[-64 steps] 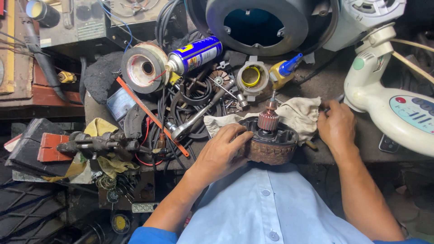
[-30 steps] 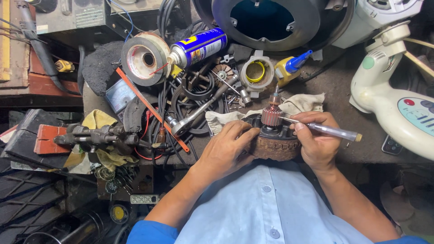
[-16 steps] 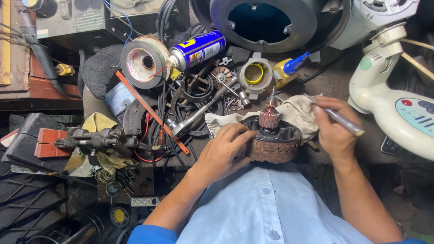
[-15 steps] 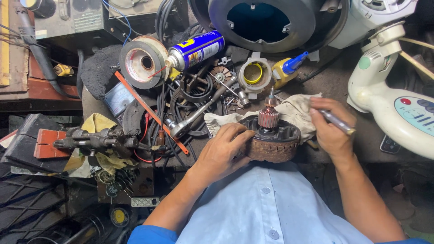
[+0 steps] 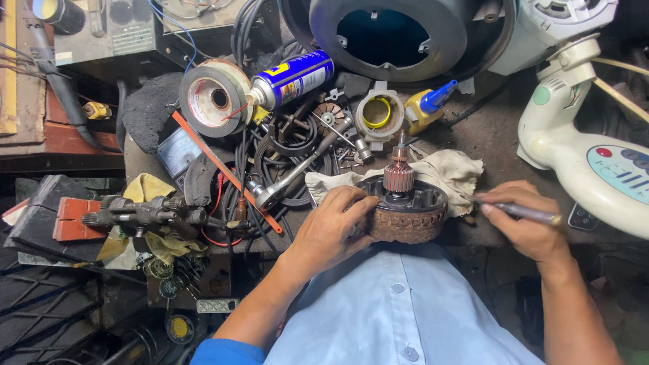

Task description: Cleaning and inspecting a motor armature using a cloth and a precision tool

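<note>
Head view. The left hand (image 5: 331, 233) grips the rim of one rusty motor armature (image 5: 404, 208), fingers curled on it, at the bench's near edge on a cloth (image 5: 449, 172). The right hand (image 5: 524, 226), closed on one metal rod (image 5: 520, 211), has dropped from its raised position half a second ago; the tip now points at the armature. One spray can (image 5: 292, 80), one grinding wheel (image 5: 215, 98).

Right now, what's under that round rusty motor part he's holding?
A crumpled whitish rag pokes out from behind the motor part. The left hand grips its side; whatever lies directly beneath is hidden.
</note>
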